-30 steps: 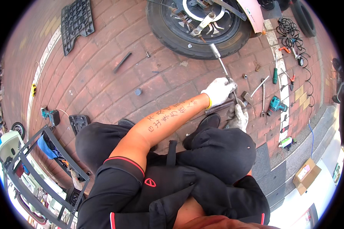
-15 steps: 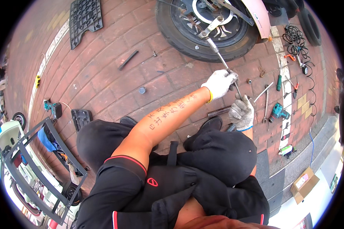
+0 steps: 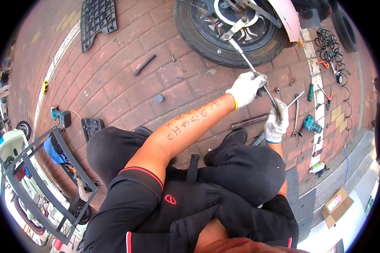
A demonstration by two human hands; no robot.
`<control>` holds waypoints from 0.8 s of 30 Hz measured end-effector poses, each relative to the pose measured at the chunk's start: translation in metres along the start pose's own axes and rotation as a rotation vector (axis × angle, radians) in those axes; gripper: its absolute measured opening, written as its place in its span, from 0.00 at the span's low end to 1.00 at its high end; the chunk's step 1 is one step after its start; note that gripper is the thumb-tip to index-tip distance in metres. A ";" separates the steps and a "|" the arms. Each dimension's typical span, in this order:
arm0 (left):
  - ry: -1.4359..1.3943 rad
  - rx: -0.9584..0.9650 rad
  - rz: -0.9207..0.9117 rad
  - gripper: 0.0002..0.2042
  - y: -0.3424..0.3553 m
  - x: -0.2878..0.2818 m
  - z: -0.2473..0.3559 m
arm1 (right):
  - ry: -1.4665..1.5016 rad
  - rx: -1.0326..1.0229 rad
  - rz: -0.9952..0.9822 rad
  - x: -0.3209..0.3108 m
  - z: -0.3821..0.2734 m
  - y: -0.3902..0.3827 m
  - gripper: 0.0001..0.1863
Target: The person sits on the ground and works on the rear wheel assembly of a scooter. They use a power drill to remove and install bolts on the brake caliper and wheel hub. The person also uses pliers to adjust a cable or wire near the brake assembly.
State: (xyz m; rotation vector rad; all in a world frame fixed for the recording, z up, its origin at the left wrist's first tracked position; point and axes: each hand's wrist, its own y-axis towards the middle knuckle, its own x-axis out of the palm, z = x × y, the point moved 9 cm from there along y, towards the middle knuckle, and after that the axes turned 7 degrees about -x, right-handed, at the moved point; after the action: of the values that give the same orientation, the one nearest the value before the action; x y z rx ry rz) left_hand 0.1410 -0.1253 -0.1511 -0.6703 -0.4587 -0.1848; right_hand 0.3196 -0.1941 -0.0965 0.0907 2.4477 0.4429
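Note:
My left hand (image 3: 248, 87), in a white glove, is closed on a long metal tool (image 3: 250, 66) that runs from a fitting (image 3: 232, 33) on the scooter's wheel (image 3: 190, 38) down toward me. My right hand (image 3: 276, 122), in a grey-stained glove, is closed round the tool's near end. A thick metal tube (image 3: 249, 121) lies on the bricks beside my right hand, near my right shoe (image 3: 228, 141). A wrench (image 3: 295, 122) and a teal power tool (image 3: 309, 124) lie just to its right.
A black plastic panel (image 3: 97, 25) lies at upper left. A metal frame (image 3: 40, 181) and a drill (image 3: 62, 118) are at left. A black bar (image 3: 144, 65) lies ahead. Coiled hose (image 3: 329, 46), a spare tyre (image 3: 344, 29) and a cardboard box (image 3: 335, 206) are at right.
My right hand has moved up and right along the tool, to grip its near end. My left hand is slightly higher and further right, still on the tool.

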 end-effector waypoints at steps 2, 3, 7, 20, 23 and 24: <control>0.005 -0.014 0.001 0.13 -0.002 -0.002 0.002 | -0.111 -0.070 -0.008 0.004 -0.016 0.009 0.17; 0.029 -0.037 0.006 0.13 -0.005 -0.002 0.000 | 0.067 0.188 -0.007 0.009 0.009 -0.005 0.21; 0.228 0.056 0.015 0.13 -0.009 0.000 0.019 | 1.241 1.194 0.147 0.054 0.017 -0.062 0.34; -0.037 -0.017 0.025 0.16 0.000 -0.001 0.004 | 0.002 -0.022 -0.207 -0.017 0.012 0.003 0.13; -0.019 -0.006 0.025 0.15 -0.001 -0.003 0.003 | 0.042 0.027 -0.004 -0.024 0.016 0.013 0.10; -0.003 -0.011 0.020 0.14 -0.001 -0.002 0.001 | 0.160 0.198 0.113 -0.023 0.040 -0.002 0.09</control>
State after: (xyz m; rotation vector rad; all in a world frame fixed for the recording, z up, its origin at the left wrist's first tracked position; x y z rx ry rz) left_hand 0.1387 -0.1253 -0.1509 -0.6863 -0.4538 -0.1672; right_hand 0.3623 -0.1887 -0.1134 0.2884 2.6482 0.2633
